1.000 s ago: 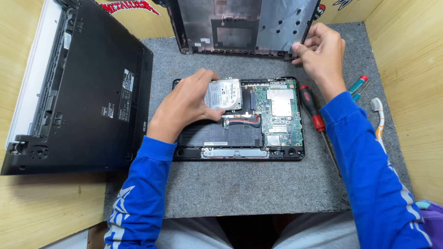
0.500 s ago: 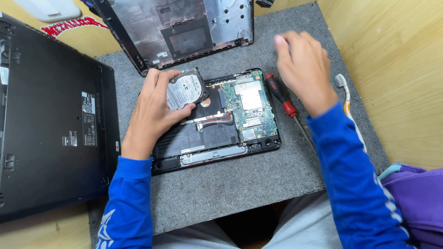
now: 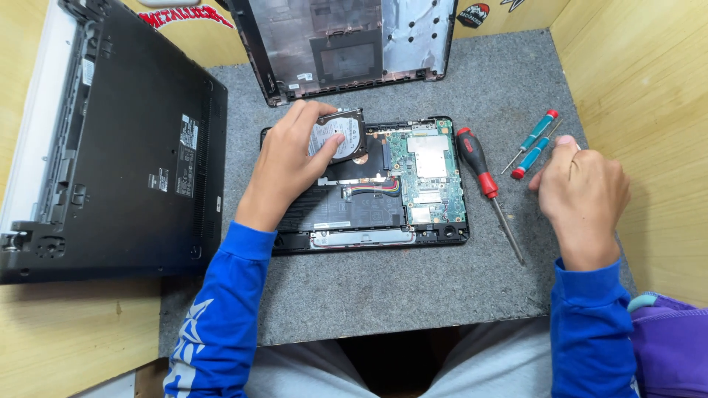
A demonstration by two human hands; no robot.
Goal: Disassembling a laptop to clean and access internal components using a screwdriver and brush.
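The left hand (image 3: 291, 166) grips a hard drive (image 3: 338, 136) over the opened laptop base (image 3: 413, 184); the right hand (image 3: 582, 195), curled, perhaps pinches something beside two small blue-handled screwdrivers (image 3: 532, 144).

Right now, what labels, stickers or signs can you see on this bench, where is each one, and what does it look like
Hard drive label: white, rounded, on the drive under the left hand.
Laptop base labels: small pale rectangles on the black closed laptop, left.
Lettered sticker: red, on the wooden wall, top left.
Round sticker: red, black and white, top wall.
Battery label: thin white strip in the open chassis.
No screens or packages.
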